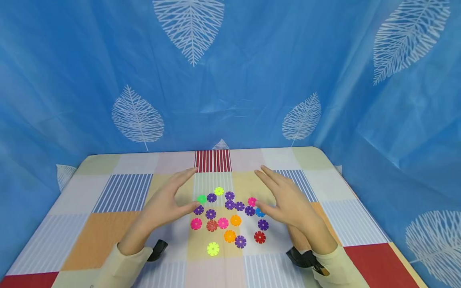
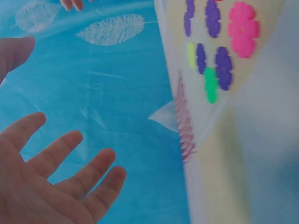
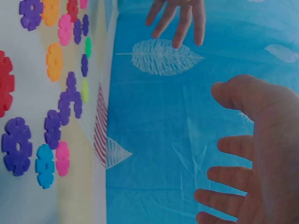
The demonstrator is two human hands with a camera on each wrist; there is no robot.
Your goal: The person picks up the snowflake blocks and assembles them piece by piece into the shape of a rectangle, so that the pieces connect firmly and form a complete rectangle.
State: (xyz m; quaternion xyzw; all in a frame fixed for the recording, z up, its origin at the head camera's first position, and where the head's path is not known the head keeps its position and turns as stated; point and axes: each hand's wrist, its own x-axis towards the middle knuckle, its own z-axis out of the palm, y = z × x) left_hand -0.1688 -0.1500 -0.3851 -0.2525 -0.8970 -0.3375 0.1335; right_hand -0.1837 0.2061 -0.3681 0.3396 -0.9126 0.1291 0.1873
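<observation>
A blue leaf-printed curtain [image 1: 237, 80] rises at twelve o'clock, behind the patchwork-patterned tabletop [image 1: 363, 260]. Over it, left hand [image 1: 165, 204] and right hand [image 1: 289, 200] hover well apart, fingers extended and spread, at about ten and two o'clock around the notched discs [image 1: 229, 205]. These lie scattered on the tabletop, purple the commonest; among them, a red disc [image 1: 259, 237] sits at four o'clock, a blue disc [image 1: 259, 213] towards three, just beside the right thumb in the head view.
</observation>
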